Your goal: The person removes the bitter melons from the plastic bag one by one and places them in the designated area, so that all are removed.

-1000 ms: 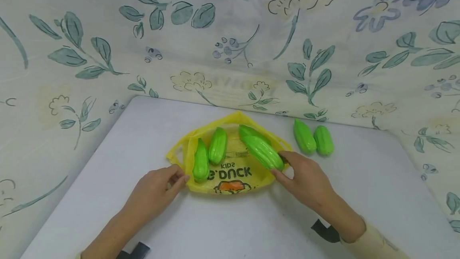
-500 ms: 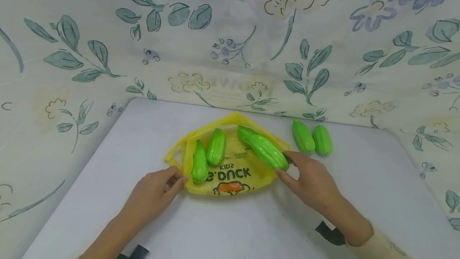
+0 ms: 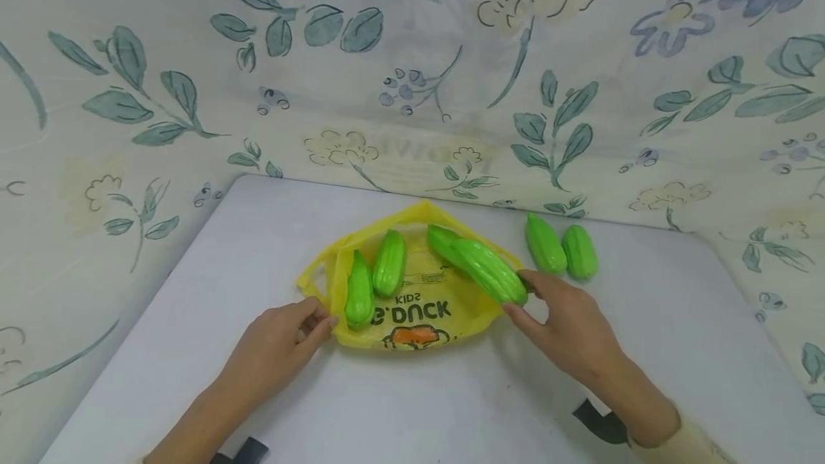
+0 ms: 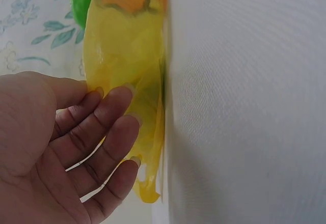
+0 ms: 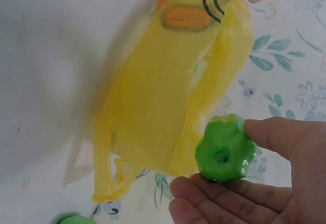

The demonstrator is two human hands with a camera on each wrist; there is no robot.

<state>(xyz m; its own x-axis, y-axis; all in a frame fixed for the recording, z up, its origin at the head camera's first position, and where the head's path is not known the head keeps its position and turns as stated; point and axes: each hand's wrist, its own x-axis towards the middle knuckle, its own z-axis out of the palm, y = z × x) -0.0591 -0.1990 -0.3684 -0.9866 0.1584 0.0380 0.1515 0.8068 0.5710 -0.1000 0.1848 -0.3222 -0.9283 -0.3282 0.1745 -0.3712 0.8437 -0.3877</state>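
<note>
Cucumber (image 3: 492, 272), green and shiny, is in the right hand (image 3: 570, 321), over the right side of the yellow bag (image 3: 419, 292). It might slip, because only the thumb and fingertips pinch it, and its skin looks smooth. It could also bump the lower cucumber (image 3: 441, 238), which peeks out past its far end, and make that one roll. I can't tell if they touch.

The left hand (image 3: 277, 335) pinches the bag's near edge by the left corner. A hard tug there could rip the bag, since it looks thin, or tip the short cucumber (image 3: 389, 263) and the skinny cucumber (image 3: 359, 292) lying inside. A loose pinch could let the edge flop down.

The held one sits in the right grip by its near end. The rest sticks out past the fingers, pointing away and to the left. Two other cucumbers (image 3: 546, 243) lie on the bench (image 3: 412, 414) behind the right hand.
</note>
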